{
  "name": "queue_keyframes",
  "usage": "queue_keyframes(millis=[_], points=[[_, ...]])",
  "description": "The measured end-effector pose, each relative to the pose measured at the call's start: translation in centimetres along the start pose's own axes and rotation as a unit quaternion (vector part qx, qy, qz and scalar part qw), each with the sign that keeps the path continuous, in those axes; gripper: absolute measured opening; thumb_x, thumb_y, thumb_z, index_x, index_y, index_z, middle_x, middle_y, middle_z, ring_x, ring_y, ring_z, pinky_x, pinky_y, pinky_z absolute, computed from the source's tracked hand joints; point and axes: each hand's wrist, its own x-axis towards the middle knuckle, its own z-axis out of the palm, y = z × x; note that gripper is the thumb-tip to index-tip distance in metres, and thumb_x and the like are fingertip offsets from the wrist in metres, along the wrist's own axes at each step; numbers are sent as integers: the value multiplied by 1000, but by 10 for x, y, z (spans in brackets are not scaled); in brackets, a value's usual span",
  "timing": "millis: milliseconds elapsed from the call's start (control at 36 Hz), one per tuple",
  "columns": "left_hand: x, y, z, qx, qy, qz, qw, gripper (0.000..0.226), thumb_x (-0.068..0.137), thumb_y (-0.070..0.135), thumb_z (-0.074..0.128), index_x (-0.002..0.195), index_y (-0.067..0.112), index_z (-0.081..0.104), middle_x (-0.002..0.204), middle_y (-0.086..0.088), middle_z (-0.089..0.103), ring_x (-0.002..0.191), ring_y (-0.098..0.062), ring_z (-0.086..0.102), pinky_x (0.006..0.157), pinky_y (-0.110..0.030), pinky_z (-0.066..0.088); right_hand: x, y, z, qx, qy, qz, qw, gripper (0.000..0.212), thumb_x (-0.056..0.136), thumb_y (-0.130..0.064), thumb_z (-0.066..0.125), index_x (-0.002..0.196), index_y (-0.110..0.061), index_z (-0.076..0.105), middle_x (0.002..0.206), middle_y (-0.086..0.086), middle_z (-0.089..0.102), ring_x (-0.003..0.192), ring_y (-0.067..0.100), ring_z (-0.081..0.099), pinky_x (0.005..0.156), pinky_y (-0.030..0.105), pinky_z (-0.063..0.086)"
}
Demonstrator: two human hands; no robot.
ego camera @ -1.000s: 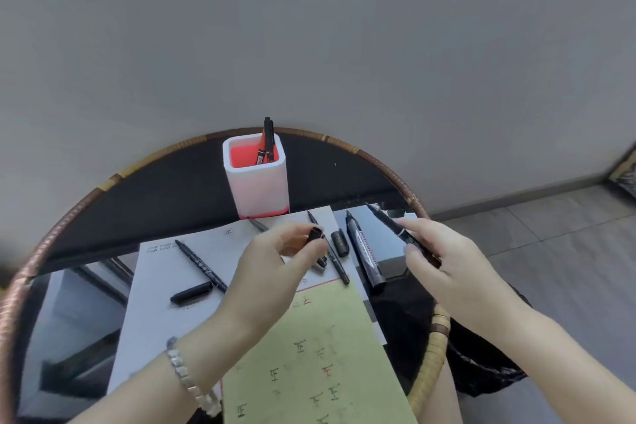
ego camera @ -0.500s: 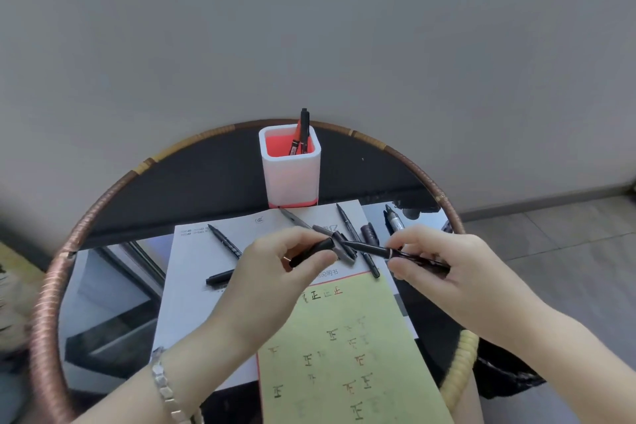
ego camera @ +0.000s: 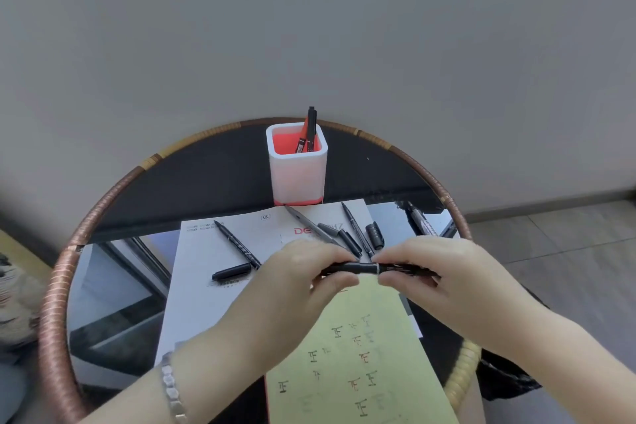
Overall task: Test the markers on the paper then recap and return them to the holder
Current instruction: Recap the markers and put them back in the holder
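Note:
Both hands meet over the papers on one black marker (ego camera: 370, 268) held level. My left hand (ego camera: 303, 272) pinches its black cap end, and my right hand (ego camera: 430, 272) grips the barrel. The cap sits against the barrel. Below them lies the green paper (ego camera: 361, 372) with several small test marks. The white holder (ego camera: 297, 172) with a red inside stands at the table's far side with two markers in it. Loose on the white sheet (ego camera: 206, 286) are an uncapped black marker (ego camera: 237, 244), its cap (ego camera: 231, 272), and several more markers and caps (ego camera: 347, 234).
The round glass table has a woven rim (ego camera: 55, 303). Another thick marker (ego camera: 420, 220) lies on the glass at the right. A grey wall rises just behind the table, and tiled floor (ego camera: 568, 251) shows on the right.
My hands came together: the left brought the cap up to the tip of the marker in the right, and the two parts now meet. The view also shifted so the table sits more central.

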Motion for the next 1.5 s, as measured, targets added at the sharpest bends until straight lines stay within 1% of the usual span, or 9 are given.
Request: queue_keyframes(millis=[111, 417, 611, 722, 917, 1000, 1222, 1389, 1500], points=[[-1, -2, 3, 21, 10, 59, 998, 30, 86, 45, 45, 94, 25, 66, 78, 20, 59, 81, 4, 48, 76, -6, 35, 1, -6, 4, 0, 18, -40, 999, 29, 81, -41, 51, 92, -23, 71, 79, -18, 69, 74, -2, 61, 67, 18, 48], [0, -12, 1, 82, 41, 139, 986, 20, 89, 32, 49, 94, 19, 63, 76, 20, 47, 73, 8, 35, 74, -2, 31, 5, -13, 10, 97, 28, 1, 995, 30, 75, -45, 54, 99, -30, 63, 73, -13, 68, 62, 8, 64, 57, 29, 50], [3, -16, 1, 21, -6, -17, 1000, 12, 84, 38, 60, 94, 32, 56, 76, 19, 55, 75, 4, 47, 66, -8, 36, 12, -6, 25, -7, -65, 49, 997, 30, 89, -45, 48, 118, -46, 53, 71, -33, 48, 74, -19, 46, 64, 7, 36], [3, -25, -1, 54, -22, -106, 993, 26, 89, 40, 54, 111, 41, 39, 90, 22, 53, 81, 9, 50, 69, -10, 40, 20, 2, 25, 21, -74, 97, 992, 19, 94, -30, 45, 104, -29, 61, 83, -19, 56, 76, -1, 51, 64, 13, 39], [6, -42, -14, -7, -17, -202, 979, 11, 91, 28, 53, 99, 33, 58, 93, 19, 60, 85, 8, 55, 76, -18, 48, 67, 14, 0, 169, 190, 109, 961, 11, 91, -17, 55, 95, -26, 60, 90, -3, 58, 75, 6, 54, 67, 12, 42], [8, -45, -19, -13, -11, -213, 977, 10, 91, 27, 53, 97, 33, 58, 93, 17, 61, 86, 3, 57, 77, -21, 51, 98, 8, -9, 243, 245, 97, 933, 10, 91, -15, 55, 94, -23, 60, 78, -6, 61, 52, 1, 53, 46, 9, 39], [5, -45, -21, -20, -4, -220, 975, 9, 92, 28, 51, 95, 34, 58, 92, 17, 61, 82, 2, 57, 75, -18, 50, 154, -6, 15, 202, 315, 0, 927, 41, 89, -5, 53, 124, -16, 35, 84, 3, 62, 73, 4, 62, 64, 7, 45], [1, -46, -21, -18, -14, -220, 975, 11, 92, 27, 51, 95, 33, 59, 92, 17, 62, 86, 0, 57, 82, -24, 50, 163, 6, 45, 58, 236, -7, 970, 55, 87, -6, 53, 135, -26, 34, 83, 8, 63, 66, 22, 58, 63, 38, 52], [0, -45, -23, -18, -10, -214, 977, 11, 92, 27, 51, 93, 34, 58, 89, 16, 62, 82, -2, 59, 80, -24, 51, 161, 13, 53, -21, 199, -12, 980, 36, 87, -11, 54, 123, -17, 53, 91, 2, 63, 78, 12, 48, 68, 30, 44]])
